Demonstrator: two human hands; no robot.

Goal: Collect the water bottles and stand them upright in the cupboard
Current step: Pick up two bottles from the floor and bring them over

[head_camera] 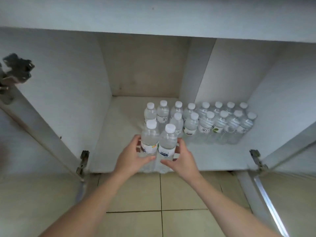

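Two clear water bottles with white caps stand upright side by side at the front of the cupboard floor (119,151). My left hand (132,155) grips the left bottle (149,137) around its label. My right hand (182,158) grips the right bottle (168,142) the same way. Behind them, several more capped bottles (206,124) stand upright in two rows running to the right.
The white cupboard is open, with a door and hinges on the left (82,163) and a door with a metal edge on the right (266,192). An inner partition (196,69) rises at the back. Beige floor tiles (160,202) lie below the cupboard.
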